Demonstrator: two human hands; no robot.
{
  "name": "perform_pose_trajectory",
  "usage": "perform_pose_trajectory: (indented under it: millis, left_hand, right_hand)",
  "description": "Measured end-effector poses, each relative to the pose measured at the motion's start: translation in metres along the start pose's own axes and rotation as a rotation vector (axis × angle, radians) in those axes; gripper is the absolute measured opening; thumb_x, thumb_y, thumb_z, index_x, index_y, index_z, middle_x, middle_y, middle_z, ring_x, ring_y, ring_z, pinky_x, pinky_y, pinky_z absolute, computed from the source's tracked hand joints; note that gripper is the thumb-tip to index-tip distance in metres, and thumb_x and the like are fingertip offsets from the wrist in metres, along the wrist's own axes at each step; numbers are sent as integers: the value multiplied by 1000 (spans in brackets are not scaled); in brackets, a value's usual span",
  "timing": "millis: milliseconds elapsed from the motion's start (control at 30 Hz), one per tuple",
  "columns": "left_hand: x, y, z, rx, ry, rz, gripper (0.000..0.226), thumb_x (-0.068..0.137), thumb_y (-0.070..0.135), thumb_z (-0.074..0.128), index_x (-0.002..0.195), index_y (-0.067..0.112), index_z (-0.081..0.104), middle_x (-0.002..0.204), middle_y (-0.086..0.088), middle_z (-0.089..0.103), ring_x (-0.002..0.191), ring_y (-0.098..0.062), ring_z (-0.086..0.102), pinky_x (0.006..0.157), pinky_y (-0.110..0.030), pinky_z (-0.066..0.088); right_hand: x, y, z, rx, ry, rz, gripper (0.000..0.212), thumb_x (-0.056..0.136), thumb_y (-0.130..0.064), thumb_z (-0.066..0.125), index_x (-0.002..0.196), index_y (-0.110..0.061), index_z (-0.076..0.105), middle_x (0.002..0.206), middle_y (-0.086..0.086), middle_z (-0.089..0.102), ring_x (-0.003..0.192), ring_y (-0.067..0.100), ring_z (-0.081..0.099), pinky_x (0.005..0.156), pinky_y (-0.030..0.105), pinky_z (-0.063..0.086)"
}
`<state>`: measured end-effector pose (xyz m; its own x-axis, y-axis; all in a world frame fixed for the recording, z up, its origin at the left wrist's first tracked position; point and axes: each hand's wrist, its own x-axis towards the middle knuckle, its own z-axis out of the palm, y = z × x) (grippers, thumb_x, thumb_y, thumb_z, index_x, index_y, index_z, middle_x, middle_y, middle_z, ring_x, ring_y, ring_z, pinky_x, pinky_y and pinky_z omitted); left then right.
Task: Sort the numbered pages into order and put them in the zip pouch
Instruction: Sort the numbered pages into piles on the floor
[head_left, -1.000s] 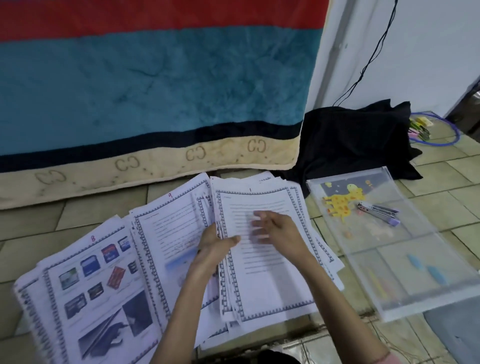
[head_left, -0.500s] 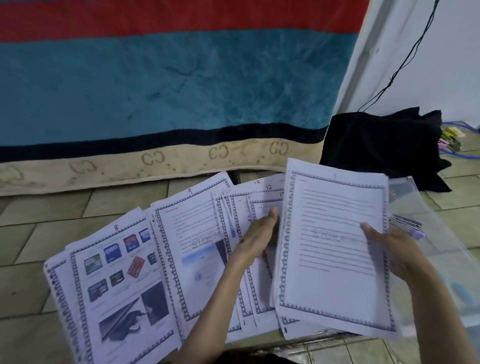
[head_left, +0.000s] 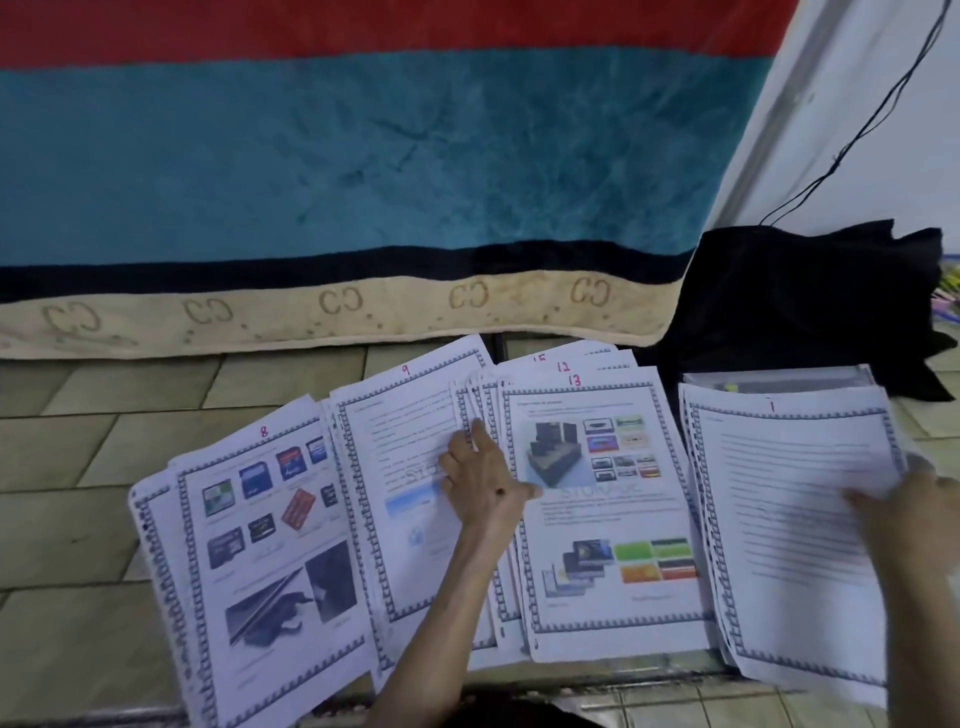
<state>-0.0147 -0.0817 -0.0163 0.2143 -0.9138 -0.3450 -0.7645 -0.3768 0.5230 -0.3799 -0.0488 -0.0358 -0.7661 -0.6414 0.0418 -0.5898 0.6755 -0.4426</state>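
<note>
Bordered white pages with red handwritten numbers lie fanned on the tiled floor. Page 8 (head_left: 265, 545) is at the left, page 9 (head_left: 400, 467) beside it, and page 13 (head_left: 597, 509) in the middle, with the tops of pages 12 and 15 behind it. My left hand (head_left: 483, 478) rests on the fan between pages 9 and 13, index finger on the page edges and thumb on page 13. My right hand (head_left: 904, 514) grips the right edge of a small stack topped by page 1 (head_left: 789, 519). That stack covers the clear zip pouch (head_left: 779, 382), of which only the far edge shows.
A striped blanket (head_left: 363, 182) in red, teal, black and beige hangs close behind the pages. A black cloth bundle (head_left: 805, 296) lies at the back right, with a thin black cable (head_left: 857, 135) running up the white wall. Tiled floor (head_left: 78, 467) shows at the left.
My right hand lifted the stack topped by page 1 off the middle pile and carried it right, down over the pouch. Page 13 is now uncovered. My left hand stayed on the fan.
</note>
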Motion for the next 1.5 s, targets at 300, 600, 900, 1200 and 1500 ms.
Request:
perform_pose_trajectory:
  millis: [300,600,900,1200,1500]
  left_hand:
    - [10,-4,-8,-553,57,-58,28,85,13,61,112,9,56,118,-7,63,102,-21,58,81,-22,42]
    - [14,-75,-72,-673,191,-162,34,85,12,65,118,5,60,120,-11,63,110,-27,60,96,-32,46]
    - [13,-117,-90,-714,248,-245,64,61,29,85,118,14,61,121,-10,65,112,-28,60,98,-43,47]
    - [5,-92,-69,-366,422,-66,60,84,18,67,137,9,40,137,-16,43,130,-30,38,106,-40,33]
    - [11,-84,-69,-527,155,-287,8,90,14,57,82,14,58,77,-4,61,84,-25,58,75,-24,40]
  right_hand:
    - [-147,-108,55,-49,-492,-847,77,81,-70,1,148,-34,16,153,-10,3,146,16,-2,115,36,-4]
    - [-203,-144,90,-151,-522,-990,65,81,-68,-4,141,-42,-13,152,-9,-19,140,15,-26,115,43,-15]
    - [-195,-147,95,-175,-434,-847,81,75,-68,-12,148,-38,3,159,-2,-3,145,21,-16,114,51,-11]
    - [-220,-181,78,-116,-316,-618,78,75,-76,40,116,-10,50,116,13,47,111,32,42,88,43,38]
    - [-219,-189,69,-129,-401,-633,51,87,-23,45,134,-10,27,114,14,58,102,35,55,79,41,48]
